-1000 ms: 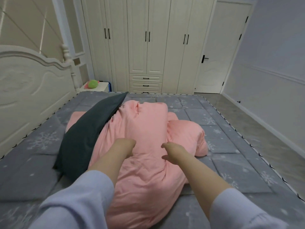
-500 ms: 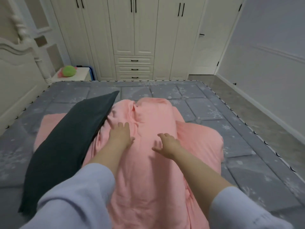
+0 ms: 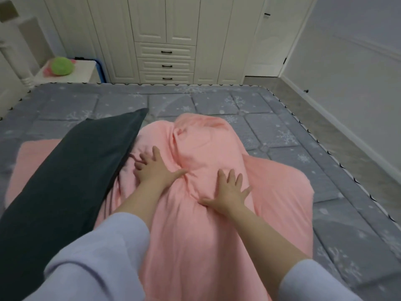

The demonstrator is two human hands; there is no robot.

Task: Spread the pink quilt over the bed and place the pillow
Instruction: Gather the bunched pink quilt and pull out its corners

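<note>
Quilt: the pink quilt (image 3: 195, 213) lies bunched in a heap in the middle of the bed (image 3: 282, 127), not spread out.
Pillow: a dark pillow (image 3: 71, 170) rests slanted against the heap's left side, partly on the quilt.
Left hand: the left hand (image 3: 155, 168) lies flat on the quilt beside the pillow, fingers splayed, gripping nothing.
Right hand: the right hand (image 3: 227, 192) presses palm-down on the heap, fingers spread wide.
Sleeves: pale sleeves (image 3: 97, 257) cover both forearms.

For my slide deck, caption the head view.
Left hand and right hand flat on bunched pink quilt beside dark pillow.
</note>
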